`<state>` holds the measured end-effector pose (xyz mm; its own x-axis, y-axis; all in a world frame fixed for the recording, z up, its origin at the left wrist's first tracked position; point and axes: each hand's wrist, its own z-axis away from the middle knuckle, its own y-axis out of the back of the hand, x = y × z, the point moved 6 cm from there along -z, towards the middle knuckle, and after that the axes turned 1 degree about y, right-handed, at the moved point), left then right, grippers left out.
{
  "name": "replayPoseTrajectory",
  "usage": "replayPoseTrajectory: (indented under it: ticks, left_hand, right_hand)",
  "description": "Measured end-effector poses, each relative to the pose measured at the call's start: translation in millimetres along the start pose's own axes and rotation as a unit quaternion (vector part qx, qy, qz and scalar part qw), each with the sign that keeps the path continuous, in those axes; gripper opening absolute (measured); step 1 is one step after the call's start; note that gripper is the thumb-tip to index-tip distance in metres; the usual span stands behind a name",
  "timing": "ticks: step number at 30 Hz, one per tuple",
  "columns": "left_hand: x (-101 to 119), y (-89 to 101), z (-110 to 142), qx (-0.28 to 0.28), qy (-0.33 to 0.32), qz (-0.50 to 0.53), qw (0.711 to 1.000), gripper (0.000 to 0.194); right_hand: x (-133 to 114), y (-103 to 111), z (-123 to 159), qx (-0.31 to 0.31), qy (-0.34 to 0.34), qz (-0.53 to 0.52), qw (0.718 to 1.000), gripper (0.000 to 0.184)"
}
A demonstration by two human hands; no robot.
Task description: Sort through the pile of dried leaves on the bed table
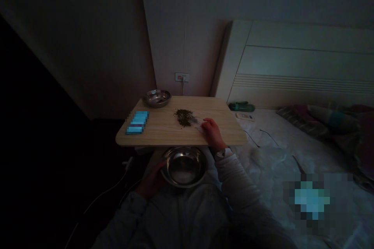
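A loose heap of small dark greenish-brown grains point(184, 117) lies spread on the small wooden table point(157, 134). My right hand point(212, 132), fingers pinched together, grips a thin pale translucent piece point(198, 121) whose far end touches the heap's right side; its exact kind is unclear in the dim light. Below the table's front edge, over my lap, my left hand point(154, 180) grips the left rim of a shiny steel bowl point(184, 169). Only a reflection shows inside this bowl. The left fingers are partly hidden by shadow and the bowl.
A second steel bowl point(157, 98) stands at the table's back left corner, behind a lit phone point(138, 122). To the right, a bed holds a green bottle point(242, 106), a remote control point(245, 116) and a crumpled blanket point(330, 122). A white cable point(99, 198) runs along the floor at left.
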<state>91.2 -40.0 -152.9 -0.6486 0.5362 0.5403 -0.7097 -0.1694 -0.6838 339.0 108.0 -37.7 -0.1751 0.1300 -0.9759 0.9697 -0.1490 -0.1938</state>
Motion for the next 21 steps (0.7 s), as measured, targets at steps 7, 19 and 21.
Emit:
replayPoseTrajectory:
  ticks: [7,19,21]
  left_hand:
    - [4.0,-9.9,3.9,0.028,0.021,-0.016,0.999,0.013]
    - [9.0,-18.8,11.0,0.037,0.018,-0.014,0.999,0.009]
    - [9.7,-19.0,11.7,0.043,0.016,-0.015,0.999,0.009]
  right_hand:
    - [-3.0,-2.6,-1.1,-0.015,0.021,0.08,0.996,0.036]
    - [-0.3,-16.1,-30.4,0.061,0.041,0.182,0.981,0.028]
    - [-1.1,-19.4,-26.9,0.058,0.04,0.198,0.978,0.027]
